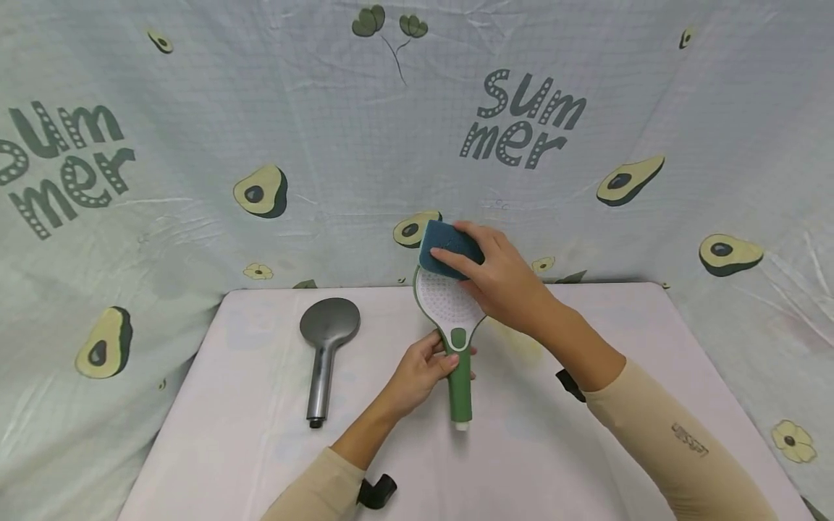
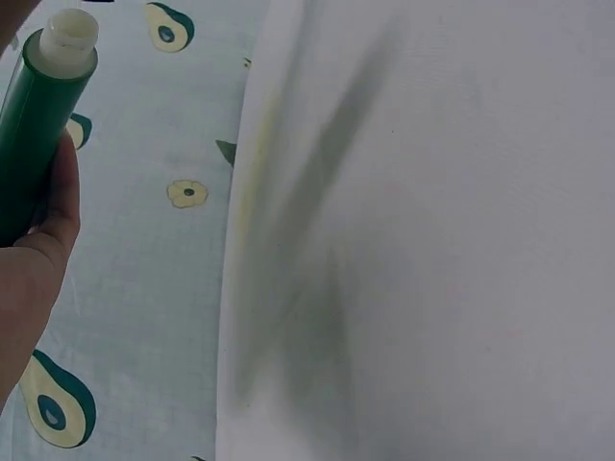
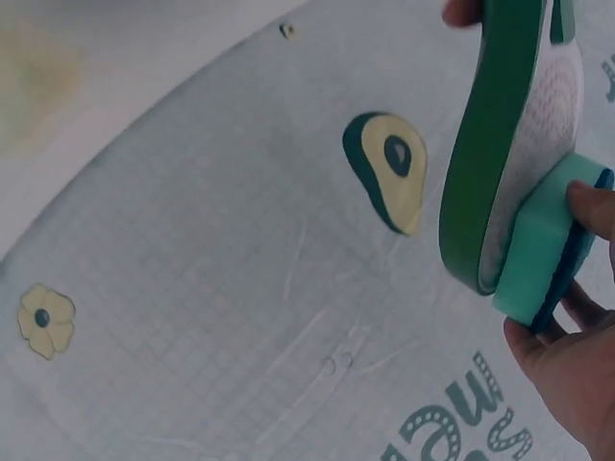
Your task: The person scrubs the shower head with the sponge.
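My left hand (image 1: 420, 373) grips the green handle of a shower head (image 1: 449, 300) with a white, nozzle-dotted face, held up above the table. In the left wrist view the handle's green end (image 2: 43, 115) shows a pale threaded tip. My right hand (image 1: 511, 278) pinches a sponge (image 1: 449, 246) with a dark blue face, over the upper part of the shower head. From the right wrist view, the sponge's light teal side (image 3: 543, 240) lies against the white face, with fingers and thumb around its edges.
A grey shower head (image 1: 330, 322) lies on the pale table (image 1: 260, 449), left of my left hand. Behind the table hangs a cloth (image 1: 339, 145) printed with avocados and lettering. Black straps or mounts (image 1: 378, 492) show at the wrists.
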The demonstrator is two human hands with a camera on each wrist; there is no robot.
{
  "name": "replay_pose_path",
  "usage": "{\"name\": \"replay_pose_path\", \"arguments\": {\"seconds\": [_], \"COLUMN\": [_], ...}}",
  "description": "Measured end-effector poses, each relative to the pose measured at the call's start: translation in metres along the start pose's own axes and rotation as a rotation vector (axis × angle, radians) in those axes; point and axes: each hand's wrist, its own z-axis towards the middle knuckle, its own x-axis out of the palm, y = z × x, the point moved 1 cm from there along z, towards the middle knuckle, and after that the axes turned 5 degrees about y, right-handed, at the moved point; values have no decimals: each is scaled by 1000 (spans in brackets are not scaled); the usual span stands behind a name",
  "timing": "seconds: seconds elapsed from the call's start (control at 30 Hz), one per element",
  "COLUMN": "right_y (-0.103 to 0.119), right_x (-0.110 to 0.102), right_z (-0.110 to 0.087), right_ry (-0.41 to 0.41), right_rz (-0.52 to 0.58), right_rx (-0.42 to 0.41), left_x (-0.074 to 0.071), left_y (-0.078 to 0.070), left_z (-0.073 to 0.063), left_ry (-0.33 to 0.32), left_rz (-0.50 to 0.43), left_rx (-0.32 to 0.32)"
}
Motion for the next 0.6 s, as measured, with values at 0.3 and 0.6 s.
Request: {"name": "replay_pose_path", "arguments": {"seconds": [0.3,0.6], "right_y": [31,40], "right_x": [14,11], "right_z": [-21,-33], "right_ry": [110,105], "right_rz": [-83,-150], "right_rx": [-84,-130], "left_x": [-7,-7], "left_y": [-4,-8], "left_z": [1,-2], "left_ry": [-43,-20], "left_rz": [14,25], "left_rx": [8,15]}}
